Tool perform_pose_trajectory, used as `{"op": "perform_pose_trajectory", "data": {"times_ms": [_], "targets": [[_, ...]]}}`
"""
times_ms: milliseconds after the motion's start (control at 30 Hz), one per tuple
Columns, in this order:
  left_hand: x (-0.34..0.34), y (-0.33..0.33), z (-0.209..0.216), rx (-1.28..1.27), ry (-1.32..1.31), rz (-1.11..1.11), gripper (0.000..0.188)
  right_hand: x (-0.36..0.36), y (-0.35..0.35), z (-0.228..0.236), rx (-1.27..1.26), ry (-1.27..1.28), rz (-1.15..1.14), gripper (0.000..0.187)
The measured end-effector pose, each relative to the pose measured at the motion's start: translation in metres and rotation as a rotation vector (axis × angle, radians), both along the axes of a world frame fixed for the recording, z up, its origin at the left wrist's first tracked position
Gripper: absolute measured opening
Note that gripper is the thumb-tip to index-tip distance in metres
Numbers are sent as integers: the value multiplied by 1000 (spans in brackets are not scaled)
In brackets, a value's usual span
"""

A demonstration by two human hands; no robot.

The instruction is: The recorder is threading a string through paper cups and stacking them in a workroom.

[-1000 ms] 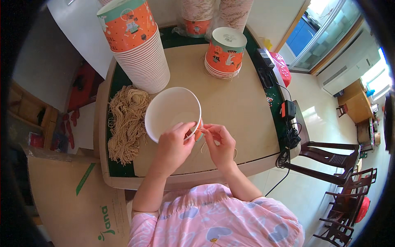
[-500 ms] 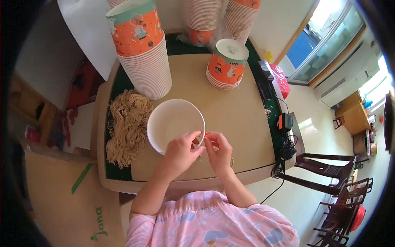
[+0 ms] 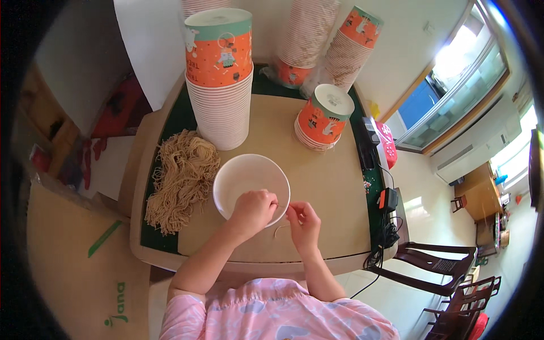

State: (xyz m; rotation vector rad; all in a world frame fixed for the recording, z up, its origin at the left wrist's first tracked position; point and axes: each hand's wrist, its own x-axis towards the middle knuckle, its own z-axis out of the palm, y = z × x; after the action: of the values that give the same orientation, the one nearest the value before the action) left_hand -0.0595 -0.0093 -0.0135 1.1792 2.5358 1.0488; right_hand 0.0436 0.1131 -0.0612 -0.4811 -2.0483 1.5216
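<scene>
A white paper tub stands with its mouth toward me near the front of the table. My left hand reaches over its near rim, fingers curled closed against the inside of the right wall; what they hold is hidden. Just outside that wall, my right hand pinches at the rim with thumb and fingertips. A thin beige cord curls below those fingertips, and its upper part is hard to make out. To the left of the tub lies a loose heap of beige cords.
A tall stack of orange-and-green paper tubs rises behind the tub, and a shorter upside-down stack stands farther right. Bagged stacks line the back. A power strip and black cables run along the right edge.
My left hand has closed and moved deeper inside the tub, slightly apart from the right. The right hand stays by the rim. The whole view has shifted and tilted a little.
</scene>
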Motion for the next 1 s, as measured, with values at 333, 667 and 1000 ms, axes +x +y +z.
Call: {"op": "perform_pose_trajectory", "data": {"times_ms": [333, 667, 1000], "targets": [[1, 0, 0, 129, -39, 23, 9, -2, 2, 0, -169, -5, 43, 6], [1, -6, 9, 140, -234, 14, 10, 12, -1, 26, -413, 104, 165, 17], [2, -7, 4, 262, -422, 12, 14, -5, -7, 51, 206, -106, 135, 41]]}}
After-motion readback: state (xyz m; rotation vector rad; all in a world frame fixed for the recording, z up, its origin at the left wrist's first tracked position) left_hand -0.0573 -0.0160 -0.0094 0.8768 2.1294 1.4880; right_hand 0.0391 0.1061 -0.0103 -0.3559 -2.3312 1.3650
